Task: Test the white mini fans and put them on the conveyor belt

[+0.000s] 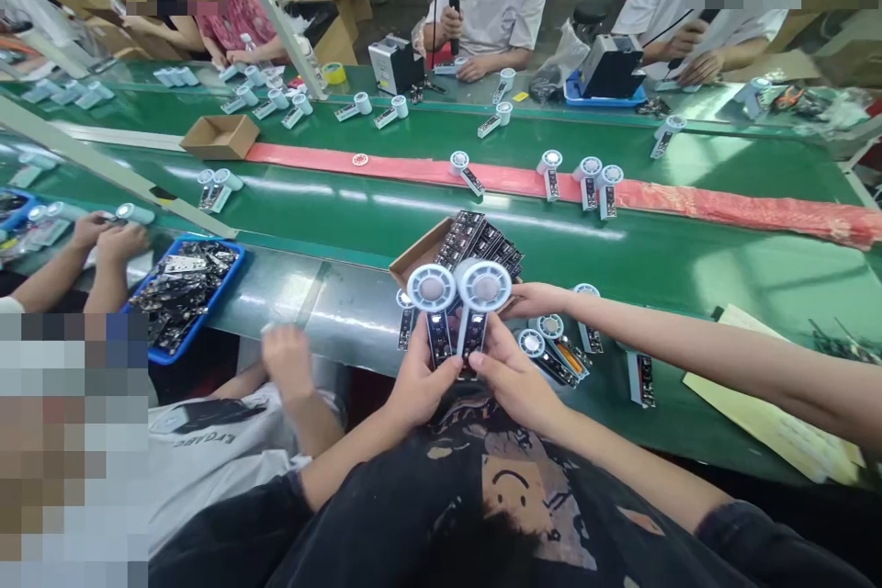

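Side by side in front of my chest are two small light-blue handheld fans with round grilles, their open handles showing black circuit boards. My left hand point(424, 377) is closed on the handle of the left fan point(432, 288). Closed on the handle of the right fan point(485, 286) is my right hand point(514, 372). The two round heads touch or nearly touch. Just behind them, a cardboard box point(422, 250) holds a stack of black circuit boards point(475, 239). Another person's hand point(534, 300) reaches in from the right, close behind the right fan.
More fans point(551, 354) lie on the bench to my right, near a yellowish sheet point(764, 395). At left stands a blue tray point(238, 268) of circuit boards. Beyond runs a green conveyor belt point(331, 211) with a red strip point(413, 167) and scattered fans. Co-workers sit opposite and at left.
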`<state>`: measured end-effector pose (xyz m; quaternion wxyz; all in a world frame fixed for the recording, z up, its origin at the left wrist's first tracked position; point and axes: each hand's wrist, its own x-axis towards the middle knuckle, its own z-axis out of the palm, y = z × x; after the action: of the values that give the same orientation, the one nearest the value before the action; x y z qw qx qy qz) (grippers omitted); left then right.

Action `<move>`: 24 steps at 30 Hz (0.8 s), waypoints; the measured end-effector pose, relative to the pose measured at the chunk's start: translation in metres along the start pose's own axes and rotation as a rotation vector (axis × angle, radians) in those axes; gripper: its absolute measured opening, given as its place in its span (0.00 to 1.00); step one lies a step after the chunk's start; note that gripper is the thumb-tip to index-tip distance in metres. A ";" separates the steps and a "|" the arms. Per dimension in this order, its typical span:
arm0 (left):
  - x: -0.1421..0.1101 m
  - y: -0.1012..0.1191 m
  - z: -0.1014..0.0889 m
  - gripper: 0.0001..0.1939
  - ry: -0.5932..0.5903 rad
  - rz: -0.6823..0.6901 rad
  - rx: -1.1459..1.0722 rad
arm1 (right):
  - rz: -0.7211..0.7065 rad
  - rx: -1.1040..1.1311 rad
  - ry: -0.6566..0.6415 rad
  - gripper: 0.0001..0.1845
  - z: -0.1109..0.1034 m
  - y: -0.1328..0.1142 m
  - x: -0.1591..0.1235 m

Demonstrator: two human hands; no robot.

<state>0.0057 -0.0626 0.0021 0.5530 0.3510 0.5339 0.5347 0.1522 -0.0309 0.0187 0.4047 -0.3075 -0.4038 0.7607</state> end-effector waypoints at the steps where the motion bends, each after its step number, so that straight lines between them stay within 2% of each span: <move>1: -0.001 0.001 -0.005 0.37 0.011 -0.001 -0.007 | -0.003 0.003 0.040 0.36 0.003 0.001 0.002; 4: -0.001 0.010 -0.012 0.31 0.039 0.001 0.014 | -0.023 0.006 0.123 0.31 0.011 0.000 0.006; 8: -0.001 0.037 -0.011 0.25 0.010 0.119 0.086 | -0.037 0.007 0.185 0.30 0.019 -0.005 0.005; 11: -0.001 0.050 -0.011 0.22 -0.018 0.119 0.067 | -0.027 0.024 0.253 0.30 0.025 -0.008 0.002; 14: -0.002 0.048 -0.012 0.23 -0.059 0.081 0.027 | -0.031 0.044 0.321 0.32 0.028 -0.005 0.000; 18: -0.002 0.033 -0.012 0.29 -0.175 0.059 -0.107 | -0.061 0.019 0.389 0.34 0.025 0.003 -0.003; 21: -0.004 0.024 -0.013 0.33 -0.247 0.052 -0.186 | -0.077 0.021 0.382 0.34 0.025 0.006 -0.005; 24: -0.005 0.022 -0.016 0.39 -0.270 0.093 -0.229 | -0.110 0.011 0.390 0.32 0.027 0.006 -0.003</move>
<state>-0.0134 -0.0667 0.0214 0.6307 0.3786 0.3737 0.5650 0.1301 -0.0457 0.0275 0.5180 -0.4241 -0.3297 0.6656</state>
